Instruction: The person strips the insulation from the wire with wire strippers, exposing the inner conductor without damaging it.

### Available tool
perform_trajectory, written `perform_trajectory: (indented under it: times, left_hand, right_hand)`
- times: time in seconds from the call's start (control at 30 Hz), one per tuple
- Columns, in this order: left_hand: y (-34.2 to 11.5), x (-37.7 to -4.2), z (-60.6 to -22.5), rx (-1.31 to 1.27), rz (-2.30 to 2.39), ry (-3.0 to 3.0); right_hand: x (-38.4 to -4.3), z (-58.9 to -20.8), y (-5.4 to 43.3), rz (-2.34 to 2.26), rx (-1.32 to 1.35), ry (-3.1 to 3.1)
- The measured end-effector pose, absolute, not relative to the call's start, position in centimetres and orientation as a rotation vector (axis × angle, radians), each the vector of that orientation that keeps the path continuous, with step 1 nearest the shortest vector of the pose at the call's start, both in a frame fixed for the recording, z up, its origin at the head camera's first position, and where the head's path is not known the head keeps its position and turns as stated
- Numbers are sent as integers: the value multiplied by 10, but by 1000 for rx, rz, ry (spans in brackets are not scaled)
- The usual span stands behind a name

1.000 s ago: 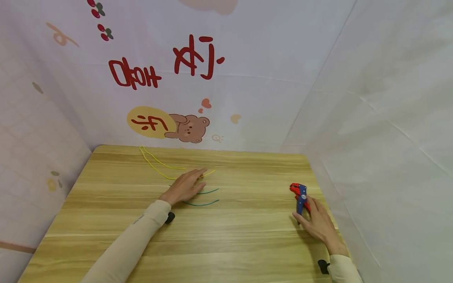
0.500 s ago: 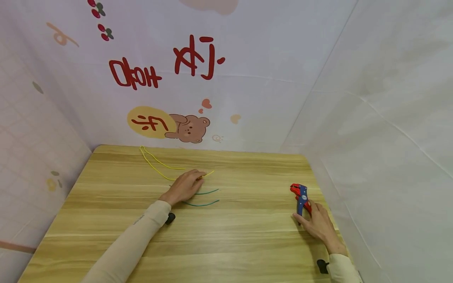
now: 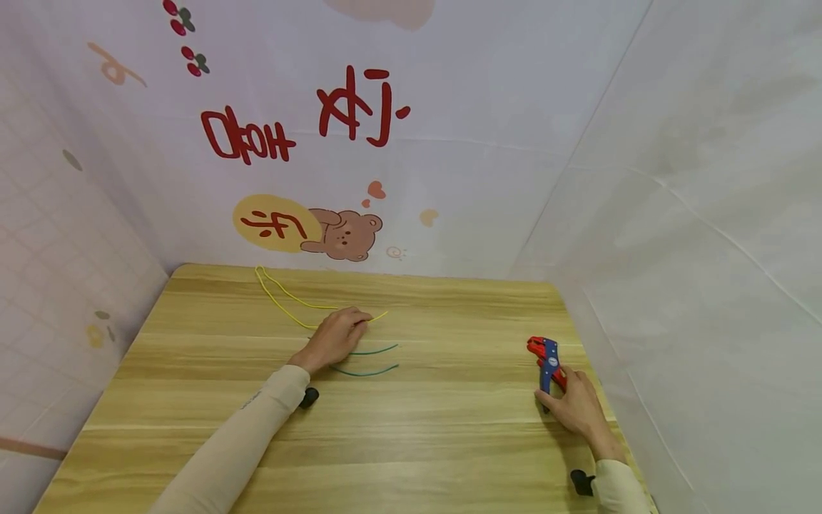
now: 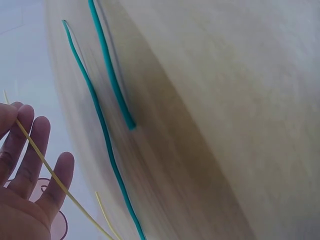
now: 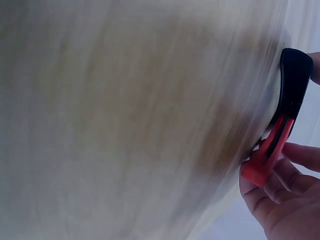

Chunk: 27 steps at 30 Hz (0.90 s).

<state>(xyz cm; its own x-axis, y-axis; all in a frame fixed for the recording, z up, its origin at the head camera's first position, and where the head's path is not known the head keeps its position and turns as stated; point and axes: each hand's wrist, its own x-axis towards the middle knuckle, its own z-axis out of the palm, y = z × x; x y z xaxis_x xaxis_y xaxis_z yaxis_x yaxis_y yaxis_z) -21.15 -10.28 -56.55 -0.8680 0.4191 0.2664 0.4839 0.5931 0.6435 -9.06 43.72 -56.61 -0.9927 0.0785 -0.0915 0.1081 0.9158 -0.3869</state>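
Wire (image 4: 65, 189), yellow, is pinched in the left hand (image 3: 334, 337), centre-left; right hand (image 3: 576, 407) grips pliers (image 3: 550, 362), lower right; lifting too low could snag green wires (image 4: 112, 79).

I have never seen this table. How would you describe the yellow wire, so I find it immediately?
On the wooden table, go to the far edge, below the yellow oval printed on the wall. There the yellow wire bends in a loop; one strand runs right, into the grip of the left hand. Colour sets it apart: the neighbouring strands, on the near side, are teal.
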Motion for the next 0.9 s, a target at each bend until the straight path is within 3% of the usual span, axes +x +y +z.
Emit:
perform_trajectory:
  times: [0.9]
  left_hand:
    - [-110, -202, -553, -720, -1307, -2648]
  right_hand:
    - [-97, -549, 421, -900, 344, 2876]
